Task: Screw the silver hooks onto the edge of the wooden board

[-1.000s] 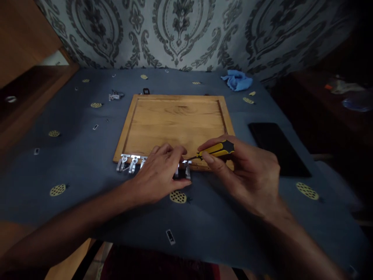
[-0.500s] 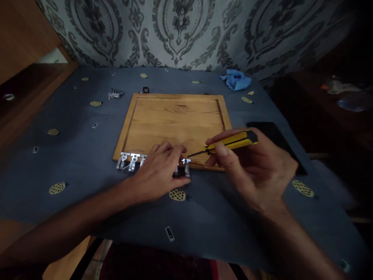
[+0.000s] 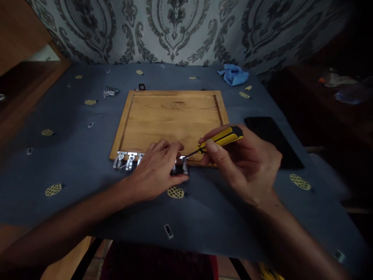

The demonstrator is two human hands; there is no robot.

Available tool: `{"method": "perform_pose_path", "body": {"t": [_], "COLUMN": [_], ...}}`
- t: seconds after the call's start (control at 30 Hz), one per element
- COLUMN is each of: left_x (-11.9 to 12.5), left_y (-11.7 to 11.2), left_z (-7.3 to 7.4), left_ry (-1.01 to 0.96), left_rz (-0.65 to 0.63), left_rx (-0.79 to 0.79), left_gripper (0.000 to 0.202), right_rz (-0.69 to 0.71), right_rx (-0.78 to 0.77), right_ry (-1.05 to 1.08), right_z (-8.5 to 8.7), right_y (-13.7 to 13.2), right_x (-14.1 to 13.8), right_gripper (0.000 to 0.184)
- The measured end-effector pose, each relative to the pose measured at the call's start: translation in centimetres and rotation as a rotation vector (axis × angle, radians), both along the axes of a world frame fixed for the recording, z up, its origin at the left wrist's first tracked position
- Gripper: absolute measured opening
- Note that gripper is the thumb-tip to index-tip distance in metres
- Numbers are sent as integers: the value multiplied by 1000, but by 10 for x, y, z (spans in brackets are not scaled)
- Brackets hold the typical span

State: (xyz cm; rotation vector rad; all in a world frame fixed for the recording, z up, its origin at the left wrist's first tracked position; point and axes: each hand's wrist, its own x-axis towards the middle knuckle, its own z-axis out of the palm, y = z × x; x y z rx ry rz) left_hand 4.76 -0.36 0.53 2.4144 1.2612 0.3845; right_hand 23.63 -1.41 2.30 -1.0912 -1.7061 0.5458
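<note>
A wooden board [image 3: 175, 120] with a raised frame lies flat on the table. Along its near edge sit several small silver metal hooks [image 3: 130, 160]. My left hand [image 3: 155, 163] rests over that edge, fingers curled on the frame and thumb below, around the rightmost metal hook [image 3: 185, 166]; it covers some of the others. In a pinch grip, my right hand [image 3: 244, 163] holds a yellow and black screwdriver [image 3: 223, 137], tilted down to the left. Its tip meets the top plate of the rightmost hook. Whether a screw sits under the tip is too small to tell.
A dark flat slab [image 3: 272, 142] lies to the right of the board. Farther back are a crumpled blue cloth [image 3: 234, 75] and, at left, a small pile of metal pieces [image 3: 110, 92]. The blue tablecloth [image 3: 87, 175] carries pineapple prints. A patterned curtain [image 3: 175, 31] hangs behind.
My right hand has moved left and lowered the screwdriver, so its tip now touches the rightmost hook. The left hand keeps its place on the board's edge. The view has shifted slightly.
</note>
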Motion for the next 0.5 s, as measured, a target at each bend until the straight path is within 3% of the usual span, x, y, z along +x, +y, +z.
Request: {"method": "perform_pose_path", "body": {"t": [0.5], "left_x": [0], "left_y": [0], "left_z": [-2], "left_ry": [-15], "left_rz": [-3], "left_rx": [23], "left_gripper": [52], "right_rz": [11], "right_rx": [22], "right_ry": [-43], "right_z": [2], "right_y": [0], "right_x": [0], "right_gripper": [4]}}
